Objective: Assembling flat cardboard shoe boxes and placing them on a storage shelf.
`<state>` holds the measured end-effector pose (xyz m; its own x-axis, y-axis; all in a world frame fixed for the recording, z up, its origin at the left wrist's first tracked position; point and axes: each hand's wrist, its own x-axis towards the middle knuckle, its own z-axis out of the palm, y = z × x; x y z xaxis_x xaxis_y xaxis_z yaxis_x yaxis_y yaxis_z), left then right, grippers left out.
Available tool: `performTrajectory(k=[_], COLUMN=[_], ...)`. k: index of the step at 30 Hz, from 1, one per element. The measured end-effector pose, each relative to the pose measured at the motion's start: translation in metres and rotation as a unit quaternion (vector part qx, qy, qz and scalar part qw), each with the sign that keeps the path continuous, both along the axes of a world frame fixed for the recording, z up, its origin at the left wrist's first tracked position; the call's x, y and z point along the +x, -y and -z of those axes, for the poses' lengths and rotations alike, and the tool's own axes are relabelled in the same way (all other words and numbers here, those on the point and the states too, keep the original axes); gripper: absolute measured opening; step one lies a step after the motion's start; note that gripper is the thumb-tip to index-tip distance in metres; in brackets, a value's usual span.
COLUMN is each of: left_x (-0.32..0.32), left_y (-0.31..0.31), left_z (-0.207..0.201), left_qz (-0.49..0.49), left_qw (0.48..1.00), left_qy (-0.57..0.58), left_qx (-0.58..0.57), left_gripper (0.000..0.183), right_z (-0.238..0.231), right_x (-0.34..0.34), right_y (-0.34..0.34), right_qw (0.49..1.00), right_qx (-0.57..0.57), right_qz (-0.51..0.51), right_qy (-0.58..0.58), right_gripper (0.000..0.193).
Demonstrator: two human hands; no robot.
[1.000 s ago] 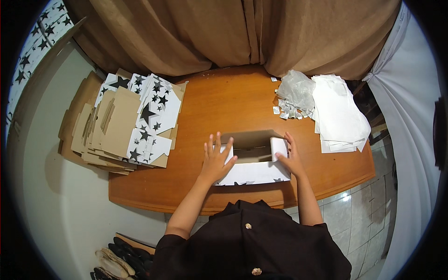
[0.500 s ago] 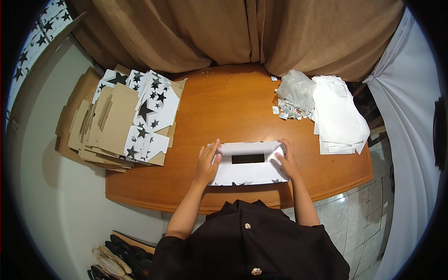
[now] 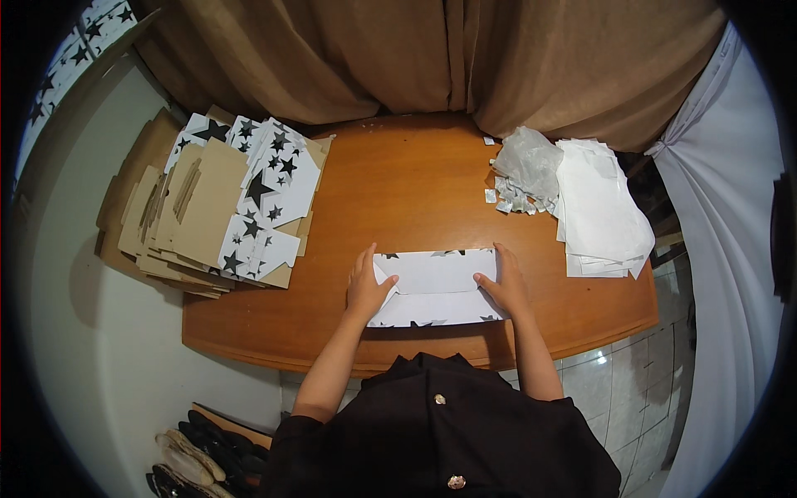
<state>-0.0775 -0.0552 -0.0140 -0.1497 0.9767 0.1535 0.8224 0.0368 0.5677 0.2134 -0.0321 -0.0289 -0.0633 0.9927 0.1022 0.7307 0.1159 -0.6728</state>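
In front of me on the table is a white cardboard box [image 3: 433, 272] with black stars along its edges. Its two long flaps lie nearly flat and meet at a seam across the middle. At its left end my left hand [image 3: 366, 288] grips the side, with the thumb on the slanted end panel. The opposite end is held by my right hand [image 3: 508, 286], its thumb pressing near the seam and its fingers along the outer side. What lies under the flaps is hidden.
At the left is a pile of flat brown cardboard [image 3: 209, 199] with star-printed sheets [image 3: 274, 178]. On the right sit a crumpled clear plastic bag [image 3: 529, 160], several small packets [image 3: 516, 201] and a stack of white paper [image 3: 602, 212]. Shoes [image 3: 207, 452] stand at the lower left.
The long flaps have come down over the box's middle, covering the dark rectangular gap that showed before. Both thumbs have moved inward onto the box's ends.
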Motion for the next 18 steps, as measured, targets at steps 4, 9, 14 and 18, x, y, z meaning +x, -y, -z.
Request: performTrajectory(k=[4,9,14,18], left_x=[-0.003,0.000,-0.022,-0.062], left_y=[0.000,0.003,-0.008,-0.019], left_z=[0.003,0.000,0.035,0.049], left_qz=[0.006,0.004,-0.065,-0.095], left_qw=[0.996,0.997,0.965,0.874], left_qy=[0.074,0.058,0.250,0.438], left_qx=[-0.053,-0.056,-0.054,-0.187], left_gripper=[0.075,0.077,0.080,0.086], right_z=[-0.003,-0.007,0.019,0.045], right_x=[-0.001,-0.004,0.015,0.057], right_y=[0.002,0.005,-0.004,-0.024], right_qw=[1.000,0.996,0.988,0.934], right_qx=[-0.013,-0.018,-0.070,-0.335], right_qz=[0.003,0.024,0.081,0.005], right_qy=[0.009,0.079,-0.113,-0.126], right_gripper=[0.074,0.074,0.078,0.089])
